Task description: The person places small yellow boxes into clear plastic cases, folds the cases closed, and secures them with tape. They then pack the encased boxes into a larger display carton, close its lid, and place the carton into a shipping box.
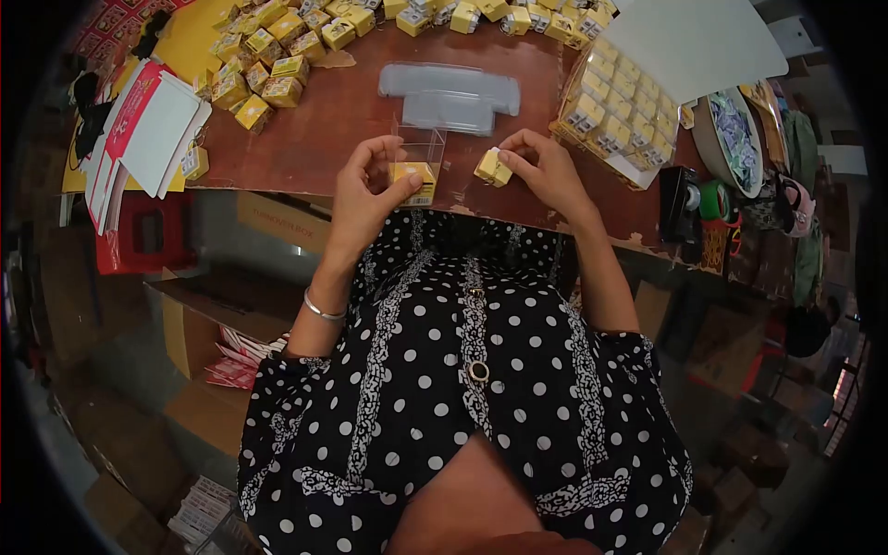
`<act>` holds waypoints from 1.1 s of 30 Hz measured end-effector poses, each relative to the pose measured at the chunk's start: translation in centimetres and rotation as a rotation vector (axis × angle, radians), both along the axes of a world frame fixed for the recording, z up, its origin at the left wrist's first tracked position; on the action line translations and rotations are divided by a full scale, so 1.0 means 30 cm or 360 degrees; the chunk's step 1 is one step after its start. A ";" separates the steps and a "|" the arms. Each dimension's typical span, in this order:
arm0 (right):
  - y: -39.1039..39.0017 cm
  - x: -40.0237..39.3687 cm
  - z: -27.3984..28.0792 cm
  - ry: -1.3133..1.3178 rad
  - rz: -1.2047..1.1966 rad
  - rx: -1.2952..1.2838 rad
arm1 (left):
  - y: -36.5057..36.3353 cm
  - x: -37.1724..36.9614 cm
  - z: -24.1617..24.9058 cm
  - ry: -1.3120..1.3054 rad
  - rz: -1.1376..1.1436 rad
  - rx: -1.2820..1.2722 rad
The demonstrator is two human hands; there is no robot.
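In the head view, the left hand (365,190) grips an upright clear plastic case (425,139) near the table's front edge, its thumb pressed on a yellow carton (422,191) at the near end of the case. The right hand (552,176) pinches a small yellow box (492,168) between thumb and fingers, above the brown table (319,148) and just to the right of the case. The 2 hands are apart.

Beyond them lie flat clear plastic pieces (449,100), partly overlapping. A heap of yellow boxes (264,65) covers the far left of the table, and more boxes run along the far edge. To the right, a tilted tray (643,178) holds rows of yellow-and-white boxes (615,106), beside a large white sheet (703,46). Farther right are a bowl (760,153) of small packets and a green tape roll (712,200). On the left, white and red cards (153,129) are stacked near the edge, with 1 yellow box (194,163) beside them. Below is a red stool (148,261).
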State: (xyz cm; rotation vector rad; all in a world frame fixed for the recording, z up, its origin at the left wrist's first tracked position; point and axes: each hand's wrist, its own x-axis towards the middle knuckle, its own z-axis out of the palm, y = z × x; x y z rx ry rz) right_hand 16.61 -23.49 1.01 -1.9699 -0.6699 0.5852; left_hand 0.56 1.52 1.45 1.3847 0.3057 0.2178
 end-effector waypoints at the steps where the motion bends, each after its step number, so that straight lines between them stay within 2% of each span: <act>1: 0.000 -0.003 0.002 -0.0154 -0.0077 -0.0045 | -0.007 0.002 0.002 -0.0004 -0.0011 0.0022; 5: 0.007 -0.052 0.027 -0.0342 -0.0170 0.0039 | -0.020 -0.005 0.012 0.0018 -0.0019 0.0022; 7: 0.023 -0.095 0.067 -0.0740 -0.0162 -0.0080 | -0.023 -0.007 0.006 0.0015 -0.0034 0.0064; 10: 0.034 -0.114 0.045 -0.0943 -0.0084 -0.0196 | -0.039 -0.005 0.008 0.0054 -0.0040 0.0075; 14: 0.024 -0.103 0.009 -0.1080 -0.0061 -0.0103 | -0.055 -0.006 0.000 0.0024 -0.0048 0.0070; 16: 0.011 -0.117 0.067 -0.0586 -0.0268 0.0155 | -0.060 -0.009 -0.004 0.0060 -0.0094 0.0267; 17: 0.014 -0.122 0.098 -0.0583 -0.0261 0.0154 | -0.064 -0.010 -0.003 0.0063 -0.0088 0.0265; 19: 0.021 -0.133 0.160 -0.0063 -0.0380 0.0739 | -0.078 -0.005 0.007 0.0076 -0.0171 0.0468; 22: 0.064 -0.154 0.210 -0.0079 -0.0360 0.0949 | -0.114 0.003 0.029 0.0026 -0.0277 0.0355; 23: 0.063 -0.150 0.208 -0.0083 -0.0362 0.0949 | -0.123 0.005 0.042 0.0023 -0.0279 0.0356; 25: 0.069 -0.137 0.201 -0.0603 -0.0305 0.0621 | -0.131 0.004 0.062 0.0027 -0.0351 0.0231; 26: 0.070 -0.136 0.211 -0.0601 -0.0298 0.0624 | -0.128 0.003 0.062 0.0027 -0.0344 0.0233; 28: 0.069 -0.140 0.237 -0.0868 -0.0133 0.0370 | -0.123 0.002 0.060 0.0050 -0.0393 0.0061; 33: 0.067 -0.127 0.211 -0.0947 0.0077 0.0332 | -0.130 0.009 0.051 0.0023 -0.0432 -0.0018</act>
